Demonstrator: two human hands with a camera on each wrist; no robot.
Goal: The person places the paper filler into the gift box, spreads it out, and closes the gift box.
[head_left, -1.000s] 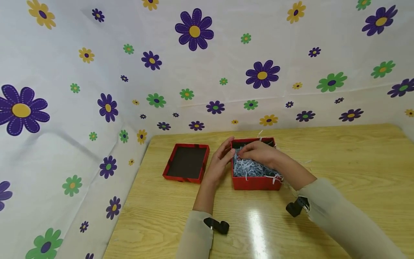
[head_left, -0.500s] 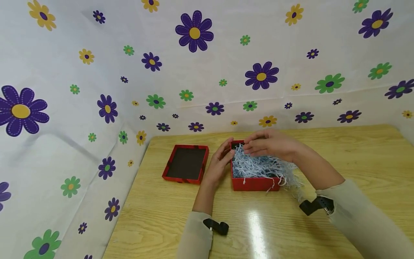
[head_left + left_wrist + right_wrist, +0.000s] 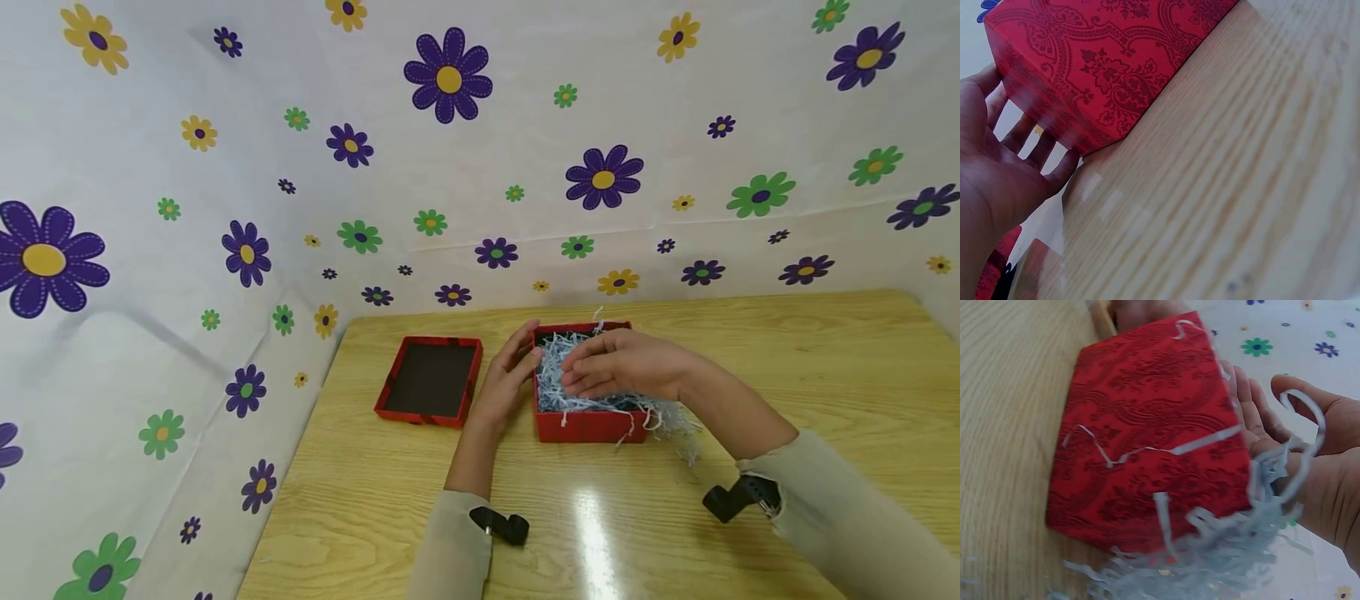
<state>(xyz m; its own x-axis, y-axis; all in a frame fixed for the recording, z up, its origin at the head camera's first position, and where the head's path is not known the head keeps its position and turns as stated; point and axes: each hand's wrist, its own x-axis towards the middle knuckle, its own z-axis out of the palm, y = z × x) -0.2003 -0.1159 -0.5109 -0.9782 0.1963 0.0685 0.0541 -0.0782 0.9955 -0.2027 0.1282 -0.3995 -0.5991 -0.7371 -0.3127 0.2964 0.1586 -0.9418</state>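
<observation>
A red patterned gift box (image 3: 591,429) stands on the table, filled with pale blue shredded paper (image 3: 553,375). Strands spill over its right side, as the right wrist view shows with the hanging paper shreds (image 3: 1210,556). My left hand (image 3: 506,379) steadies the box's left side; in the left wrist view the fingertips rest along the box wall (image 3: 1110,69). Over the filling lies my right hand (image 3: 630,365), its relaxed fingers pressing down on the shreds, palm facing left. Whatever lies beneath the paper is hidden.
The box lid (image 3: 431,379) lies upturned left of the box, its dark inside showing. Behind the wooden table (image 3: 360,467) hangs a white flower-print sheet (image 3: 517,142), which also runs along the left side.
My right hand has pulled out of the box's far left corner, shifted right above the paper, then lowered onto it. Shreds now bulge over the right edge. The left hand has stayed put.
</observation>
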